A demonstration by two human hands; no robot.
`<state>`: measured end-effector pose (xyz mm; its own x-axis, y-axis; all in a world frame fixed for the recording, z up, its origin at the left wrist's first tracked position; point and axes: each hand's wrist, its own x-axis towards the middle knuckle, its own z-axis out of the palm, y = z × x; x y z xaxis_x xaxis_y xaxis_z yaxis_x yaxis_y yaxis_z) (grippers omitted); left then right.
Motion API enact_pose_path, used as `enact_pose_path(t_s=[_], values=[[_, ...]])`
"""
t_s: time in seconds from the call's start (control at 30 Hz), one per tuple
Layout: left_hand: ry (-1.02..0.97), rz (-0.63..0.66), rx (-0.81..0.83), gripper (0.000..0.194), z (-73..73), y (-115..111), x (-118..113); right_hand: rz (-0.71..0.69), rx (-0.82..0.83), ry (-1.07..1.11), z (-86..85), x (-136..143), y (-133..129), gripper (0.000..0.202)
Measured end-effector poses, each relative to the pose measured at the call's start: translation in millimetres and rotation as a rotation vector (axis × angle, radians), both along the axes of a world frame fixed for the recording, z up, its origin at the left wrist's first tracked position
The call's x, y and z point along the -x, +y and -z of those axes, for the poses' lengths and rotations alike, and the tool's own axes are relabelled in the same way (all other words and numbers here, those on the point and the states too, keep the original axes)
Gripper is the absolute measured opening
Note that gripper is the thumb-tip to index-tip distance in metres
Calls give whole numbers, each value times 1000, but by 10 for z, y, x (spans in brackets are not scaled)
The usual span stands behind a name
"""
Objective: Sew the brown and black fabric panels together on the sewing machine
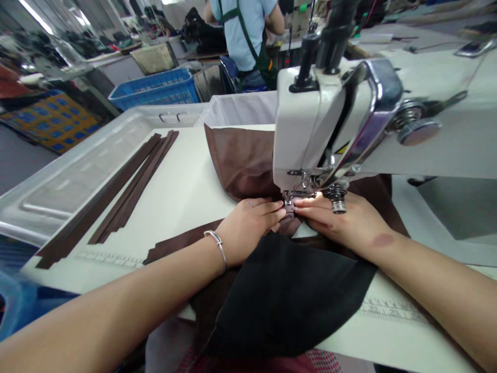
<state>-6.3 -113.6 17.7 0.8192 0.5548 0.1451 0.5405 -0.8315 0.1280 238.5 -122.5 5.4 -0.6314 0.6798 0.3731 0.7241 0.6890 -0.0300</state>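
Note:
In the head view, brown leather-like material [243, 160] lies under the needle of a white sewing machine [303, 119]. My left hand [250, 225] rests on it just left of the presser foot [289, 203], fingers stretched out and pressed down. From the right, my right hand [341, 215] lies on the material with its fingertips close to the foot, partly hidden behind the machine head. A black-backed panel [291, 295] hangs from the work toward my lap over the table's front edge. Beneath my left wrist lies a brown strip [182, 241].
Several cut brown strips [134, 189] lie on the left of the white table [194, 176]. A translucent plastic tray [77, 150] stands beyond its left edge. Behind are a blue crate [155, 88] and a person in a light blue shirt [246, 36].

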Motion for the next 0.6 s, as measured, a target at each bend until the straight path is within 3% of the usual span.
enact_pose_path(t_s=[0.17, 0.6], values=[[73, 20, -26, 37, -1, 30, 0, -68, -71, -10, -10, 38, -7, 23], [93, 22, -15, 37, 13, 63, -1, 23, -27, 11, 50, 26, -41, 22]])
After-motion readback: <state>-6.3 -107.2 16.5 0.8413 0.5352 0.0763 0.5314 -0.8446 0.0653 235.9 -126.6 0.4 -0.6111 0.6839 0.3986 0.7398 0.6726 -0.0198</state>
